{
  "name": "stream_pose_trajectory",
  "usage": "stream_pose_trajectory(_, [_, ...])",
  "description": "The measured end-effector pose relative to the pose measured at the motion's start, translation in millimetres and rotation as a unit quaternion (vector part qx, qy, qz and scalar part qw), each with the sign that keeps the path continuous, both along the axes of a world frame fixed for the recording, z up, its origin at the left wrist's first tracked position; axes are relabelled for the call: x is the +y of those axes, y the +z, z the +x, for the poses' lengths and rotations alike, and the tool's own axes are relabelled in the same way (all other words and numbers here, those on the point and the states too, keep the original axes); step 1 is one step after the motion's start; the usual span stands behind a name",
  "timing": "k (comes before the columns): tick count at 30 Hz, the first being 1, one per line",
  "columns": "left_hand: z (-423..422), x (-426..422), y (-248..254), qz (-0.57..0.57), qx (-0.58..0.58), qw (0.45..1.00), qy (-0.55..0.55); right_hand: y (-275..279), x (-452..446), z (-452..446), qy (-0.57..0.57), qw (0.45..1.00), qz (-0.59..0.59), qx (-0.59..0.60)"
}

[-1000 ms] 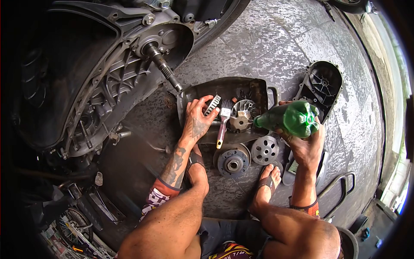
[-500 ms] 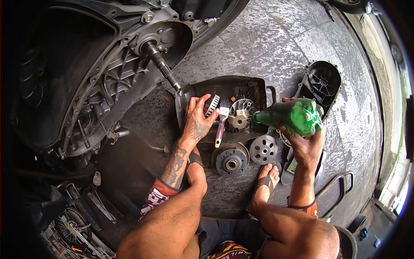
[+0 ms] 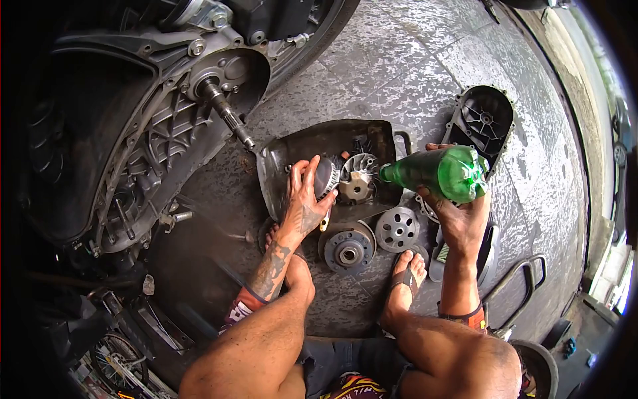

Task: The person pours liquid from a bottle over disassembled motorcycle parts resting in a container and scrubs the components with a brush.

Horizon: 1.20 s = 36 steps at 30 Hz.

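Note:
My left hand [image 3: 306,203] is closed round a dark, rounded part with a pale ribbed edge [image 3: 325,176], holding it over a dark plastic pan [image 3: 282,147]. Below that part only the handle end of a paintbrush [image 3: 324,222] shows; the rest is hidden. A green plastic bottle [image 3: 435,171] lies nearly level in my right hand [image 3: 462,223], its neck pointing left over the pan's right side. Near the bottle mouth, a finned metal disc [image 3: 357,179] sits in the pan. I cannot make out liquid coming out.
A scooter engine case with a splined shaft [image 3: 226,113] stands at the upper left. Around the pan lie a round hub [image 3: 349,253], a holed metal disc [image 3: 397,229] and a black cover [image 3: 488,120]. My feet flank the hub.
The ribbed part has turned in my left hand, showing more of its dark face and covering most of the paintbrush. The bottle stays tilted over the pan. The whole view has shifted slightly.

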<state>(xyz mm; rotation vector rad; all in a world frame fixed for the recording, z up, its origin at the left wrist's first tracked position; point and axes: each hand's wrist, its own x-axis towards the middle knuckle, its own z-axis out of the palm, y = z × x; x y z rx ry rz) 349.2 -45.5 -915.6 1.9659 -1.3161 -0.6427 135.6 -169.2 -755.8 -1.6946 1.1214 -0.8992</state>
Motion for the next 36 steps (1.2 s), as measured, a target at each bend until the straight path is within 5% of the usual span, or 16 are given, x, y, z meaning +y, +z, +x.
stream_pose_trajectory(5, [-4.4,0.8,0.4,0.047,-0.013,0.998,-0.03,0.7,0.6,-4.9,-0.015,0.996,0.044,-0.077])
stream_pose_trajectory(8, [-18.6,-4.7,20.5,-0.051,-0.08,0.995,-0.003,2.7,-0.8,-11.3,-0.015,0.997,0.035,-0.061])
stream_pose_trajectory(13, [-82.0,-21.9,42.3,0.028,0.017,0.938,-0.345,2.2,-2.4,-19.9,-0.014,0.997,0.019,-0.074])
stream_pose_trajectory(15, [-111.1,-21.9,29.2,-0.062,-0.148,0.897,-0.411,1.7,-1.5,-22.8,-0.017,0.997,0.012,-0.07])
stream_pose_trajectory(21, [-149.1,-15.4,18.3,-0.188,-0.206,0.881,-0.382,-1.3,1.2,-34.4,-0.005,0.999,-0.003,-0.032])
stream_pose_trajectory(23, [-154.6,-4.5,4.7,-0.072,-0.19,0.886,-0.416,-4.5,0.4,-39.5,-0.005,1.0,-0.011,-0.016])
stream_pose_trajectory(36, [-160.1,24.0,-26.3,-0.071,-0.443,0.795,-0.408,-4.3,0.5,-45.7,-0.022,0.997,0.032,-0.071])
